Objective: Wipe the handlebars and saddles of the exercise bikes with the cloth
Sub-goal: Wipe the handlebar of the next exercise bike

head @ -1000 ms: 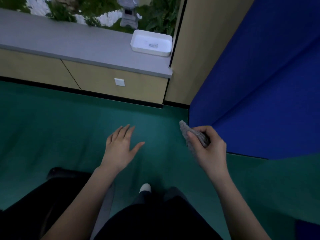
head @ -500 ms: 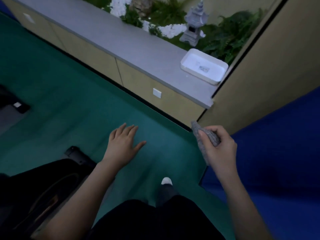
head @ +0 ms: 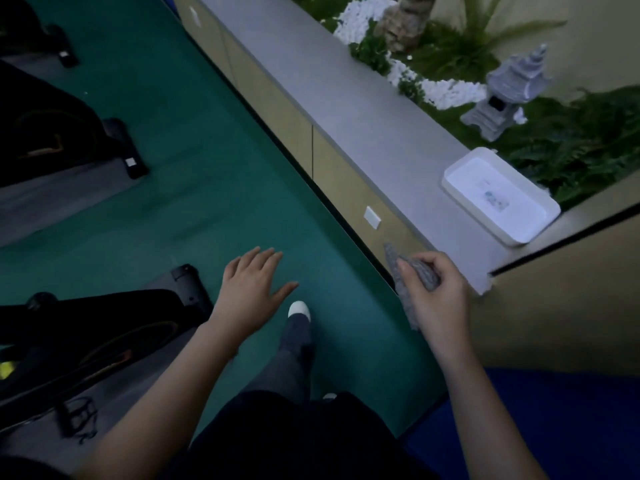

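At your left stand the dark bikes (head: 69, 341) on grey mats. Your left hand (head: 254, 289) hangs flat and empty, fingers spread, above the green floor (head: 207, 188). Your right hand (head: 434, 292) grips the grey cloth (head: 414, 275), near the surface (head: 346, 98) with the white tray (head: 500, 195).

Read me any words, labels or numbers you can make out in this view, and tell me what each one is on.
No text here is legible.
White tray on the grey ledge: a small printed sticker inside, too blurred to read.
Exercise bike base feet: small pale labels and, too small to read.
Cabinet front: a blank white plate, no lettering visible.
Grey cloth in the right hand: no markings visible.
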A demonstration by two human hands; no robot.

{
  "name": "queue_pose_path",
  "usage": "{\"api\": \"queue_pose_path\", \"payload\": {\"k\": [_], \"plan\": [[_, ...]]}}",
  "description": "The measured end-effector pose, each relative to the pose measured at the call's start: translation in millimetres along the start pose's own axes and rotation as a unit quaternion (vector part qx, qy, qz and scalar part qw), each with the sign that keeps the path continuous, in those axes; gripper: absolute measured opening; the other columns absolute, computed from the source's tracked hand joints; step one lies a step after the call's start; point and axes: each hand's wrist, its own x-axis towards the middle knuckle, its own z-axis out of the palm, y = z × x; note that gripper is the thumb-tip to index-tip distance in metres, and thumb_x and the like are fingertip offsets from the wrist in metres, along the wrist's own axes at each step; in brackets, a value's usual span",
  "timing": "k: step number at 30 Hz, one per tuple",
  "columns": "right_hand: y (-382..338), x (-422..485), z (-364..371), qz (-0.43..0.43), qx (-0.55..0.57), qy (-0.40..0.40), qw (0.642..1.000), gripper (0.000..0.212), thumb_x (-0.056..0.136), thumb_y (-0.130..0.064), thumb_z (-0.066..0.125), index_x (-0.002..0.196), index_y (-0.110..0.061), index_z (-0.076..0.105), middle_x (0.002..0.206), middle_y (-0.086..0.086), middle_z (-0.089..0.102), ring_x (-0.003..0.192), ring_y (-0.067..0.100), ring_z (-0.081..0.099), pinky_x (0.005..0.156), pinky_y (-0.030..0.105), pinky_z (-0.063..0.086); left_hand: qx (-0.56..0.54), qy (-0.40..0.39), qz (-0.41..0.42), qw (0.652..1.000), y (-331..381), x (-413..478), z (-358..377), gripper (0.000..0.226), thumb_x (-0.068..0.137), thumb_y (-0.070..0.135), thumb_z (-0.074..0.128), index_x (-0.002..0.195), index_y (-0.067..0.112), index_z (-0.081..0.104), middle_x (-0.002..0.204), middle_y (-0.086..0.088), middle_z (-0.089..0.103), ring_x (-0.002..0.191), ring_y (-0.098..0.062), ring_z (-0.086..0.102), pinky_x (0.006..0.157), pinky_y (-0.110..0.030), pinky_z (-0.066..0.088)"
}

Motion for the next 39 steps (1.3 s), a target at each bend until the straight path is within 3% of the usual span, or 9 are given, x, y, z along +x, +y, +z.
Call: {"api": "queue_pose_path", "payload": {"k": [5,14,24,30,39], "plan": [[-21,73,51,-0.055,-0.013,-0.039,0.998,0.009,0.085,-0.016,0.071,0.088,-0.012,0.063,0.081,-0.015,0.064,0.073,-0.009,0.059,0.06,0.002,0.041,-0.019,0.0,-0.015,1.0,-17,72,-8,0.067,0.092,0.058,0.042,0.146,0.019,0.034,0.153,0.001,0.033,0.144,-0.02,0.023,0.114,-0.04,0.017],[-34,196,103,-0.03,-0.027,-0.04,0.998,0.008,0.086,-0.015,0.07,0.088,-0.011,0.064,0.079,-0.008,0.064,0.07,-0.004,0.058,0.062,0.008,0.045,-0.036,0.001,-0.037,0.999,-54,200,-44,0.067,0.093,0.059,0.038,0.148,0.021,0.029,0.156,0.002,0.027,0.143,-0.018,0.022,0.114,-0.038,0.017],[-61,338,186,-0.051,-0.042,-0.131,0.989,0.009,0.084,-0.017,0.071,0.087,-0.013,0.063,0.078,-0.014,0.062,0.068,-0.012,0.056,0.062,0.003,0.041,-0.089,-0.001,-0.17,0.982,-107,277,-68,0.067,0.093,0.056,0.044,0.147,0.019,0.032,0.157,-0.002,0.025,0.143,-0.022,0.023,0.113,-0.041,0.019],[-88,436,255,-0.102,-0.019,-0.242,0.965,0.01,0.085,-0.019,0.071,0.084,-0.02,0.062,0.077,-0.017,0.063,0.071,-0.009,0.058,0.062,0.004,0.042,-0.093,0.027,-0.271,0.958,-131,341,-85,0.067,0.093,0.057,0.042,0.148,0.02,0.03,0.158,-0.001,0.021,0.144,-0.021,0.019,0.114,-0.039,0.017],[-120,556,336,-0.142,-0.027,-0.316,0.938,0.007,0.085,-0.02,0.071,0.086,-0.018,0.064,0.079,-0.018,0.062,0.071,-0.011,0.057,0.062,0.004,0.042,-0.109,0.076,-0.367,0.921,-160,411,-116,0.066,0.093,0.055,0.044,0.147,0.019,0.033,0.157,-0.003,0.024,0.145,-0.021,0.018,0.114,-0.04,0.015]]}}
